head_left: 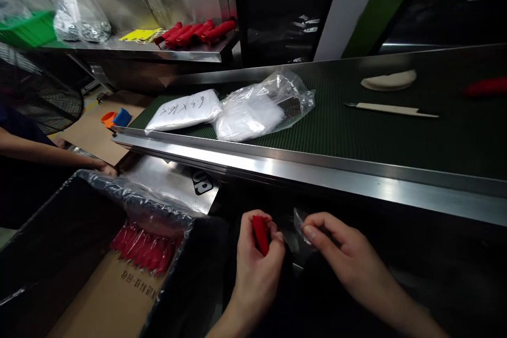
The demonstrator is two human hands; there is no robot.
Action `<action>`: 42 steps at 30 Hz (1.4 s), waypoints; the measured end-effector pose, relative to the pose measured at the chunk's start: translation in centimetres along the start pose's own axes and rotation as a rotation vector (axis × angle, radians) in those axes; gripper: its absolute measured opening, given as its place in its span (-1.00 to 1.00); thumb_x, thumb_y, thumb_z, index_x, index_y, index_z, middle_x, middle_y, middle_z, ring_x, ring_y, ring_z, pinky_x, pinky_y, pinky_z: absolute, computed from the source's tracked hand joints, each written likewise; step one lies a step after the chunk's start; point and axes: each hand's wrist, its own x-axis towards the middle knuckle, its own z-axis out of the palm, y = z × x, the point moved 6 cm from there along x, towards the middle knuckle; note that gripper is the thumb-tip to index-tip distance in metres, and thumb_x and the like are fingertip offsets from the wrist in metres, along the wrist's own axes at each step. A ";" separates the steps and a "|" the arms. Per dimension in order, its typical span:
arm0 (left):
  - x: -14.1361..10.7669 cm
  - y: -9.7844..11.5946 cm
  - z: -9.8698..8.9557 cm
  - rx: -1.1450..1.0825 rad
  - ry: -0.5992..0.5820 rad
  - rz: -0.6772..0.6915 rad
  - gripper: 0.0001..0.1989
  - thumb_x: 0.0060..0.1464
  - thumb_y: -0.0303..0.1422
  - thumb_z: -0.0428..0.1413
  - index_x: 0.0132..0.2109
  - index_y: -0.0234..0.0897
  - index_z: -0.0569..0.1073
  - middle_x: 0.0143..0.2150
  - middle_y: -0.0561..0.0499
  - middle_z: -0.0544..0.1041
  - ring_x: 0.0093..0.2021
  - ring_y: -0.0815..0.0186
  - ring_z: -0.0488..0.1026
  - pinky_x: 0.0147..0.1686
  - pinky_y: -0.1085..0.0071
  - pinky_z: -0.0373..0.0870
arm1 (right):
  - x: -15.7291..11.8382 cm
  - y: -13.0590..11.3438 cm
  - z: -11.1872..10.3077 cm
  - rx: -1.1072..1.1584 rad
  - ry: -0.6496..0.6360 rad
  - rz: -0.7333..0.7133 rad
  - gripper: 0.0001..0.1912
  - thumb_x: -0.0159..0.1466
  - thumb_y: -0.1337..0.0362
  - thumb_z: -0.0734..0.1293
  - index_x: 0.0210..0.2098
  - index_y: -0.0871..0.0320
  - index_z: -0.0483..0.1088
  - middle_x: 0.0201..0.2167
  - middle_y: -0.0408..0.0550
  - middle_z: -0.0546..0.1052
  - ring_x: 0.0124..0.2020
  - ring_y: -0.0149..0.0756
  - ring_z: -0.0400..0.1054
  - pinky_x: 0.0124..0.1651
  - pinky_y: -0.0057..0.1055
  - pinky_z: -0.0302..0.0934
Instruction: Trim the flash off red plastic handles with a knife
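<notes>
My left hand (259,269) is closed round a small red item (260,235), whose kind I cannot make out; its upper end shows between thumb and fingers. To its right, my right hand (340,253) pinches a small clear plastic bag (299,222) between thumb and forefinger. Both hands are in front of the conveyor's metal edge (277,166). At lower left stands a carton lined with black plastic (190,232). A row of red items in clear wrapping (144,251) lies inside it on brown cardboard.
On the green conveyor belt (328,137) lie a white pack with handwriting (186,111), clear plastic bags (253,113), a thin knife-like tool (392,110), a pale half-round piece (390,81) and a red item (487,87). A shelf behind holds red rolls (194,33). Another person's arm (51,153) reaches in at left.
</notes>
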 end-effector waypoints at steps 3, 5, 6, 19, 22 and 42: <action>-0.4 0.0 1.5 -0.041 -0.115 -0.055 -0.62 0.05 -0.27 0.26 -0.09 -0.19 0.25 -0.22 0.08 0.40 -0.43 0.50 0.30 -0.50 0.57 0.23 | -0.3 0.4 -0.3 0.020 -0.006 -0.007 -0.66 0.41 0.00 0.14 -0.27 0.08 0.37 -0.37 -0.18 0.42 -0.34 -0.39 0.29 -0.29 -0.48 0.19; -0.7 -0.3 2.5 -0.070 -0.168 -0.110 -0.60 0.04 -0.25 0.28 -0.08 -0.19 0.24 -0.25 0.09 0.39 -0.48 0.53 0.28 -0.53 0.58 0.20 | -0.5 0.5 -0.2 0.029 -0.032 -0.025 -0.66 0.42 0.02 0.13 -0.30 0.08 0.37 -0.38 -0.18 0.43 -0.36 -0.40 0.29 -0.30 -0.49 0.19; -0.8 -0.4 2.8 -0.066 -0.177 -0.128 -0.62 0.07 -0.25 0.26 -0.09 -0.19 0.24 -0.27 0.10 0.38 -0.51 0.54 0.26 -0.55 0.58 0.19 | -0.6 0.6 -0.3 0.029 -0.033 -0.033 -0.66 0.42 0.03 0.12 -0.31 0.09 0.36 -0.40 -0.19 0.43 -0.37 -0.41 0.28 -0.31 -0.49 0.19; 0.6 -1.1 3.7 0.572 -0.236 0.252 -0.46 0.10 -0.43 0.09 0.20 -0.07 0.15 -0.20 0.04 0.45 -0.25 0.26 0.43 -0.17 0.25 0.38 | -2.8 -0.5 -4.3 -0.191 0.299 -0.163 -0.85 0.37 0.12 0.24 -0.15 0.02 0.31 -0.27 -0.21 0.41 -0.30 -0.45 0.31 -0.26 -0.48 0.19; -0.6 -0.8 4.8 0.693 -0.379 0.429 -0.40 0.10 -0.45 0.04 0.27 -0.02 0.10 -0.06 -0.06 0.46 -0.13 0.14 0.45 -0.13 0.16 0.38 | -2.5 -1.6 -3.2 -0.249 0.072 -0.185 -0.89 0.40 0.19 0.20 -0.21 0.03 0.34 -0.31 -0.25 0.42 -0.34 -0.48 0.32 -0.29 -0.49 0.21; 1.9 -1.7 1.6 0.349 -0.233 -0.028 -0.84 0.12 -0.27 0.16 -0.28 -0.29 0.44 -0.42 0.07 0.44 -0.44 0.42 0.33 -0.46 0.53 0.27 | -8.9 -1.3 -3.0 -0.805 0.379 -0.799 -0.66 0.25 0.57 0.29 0.01 0.30 0.42 -0.07 0.06 0.48 -0.04 -0.29 0.35 0.12 -0.34 0.18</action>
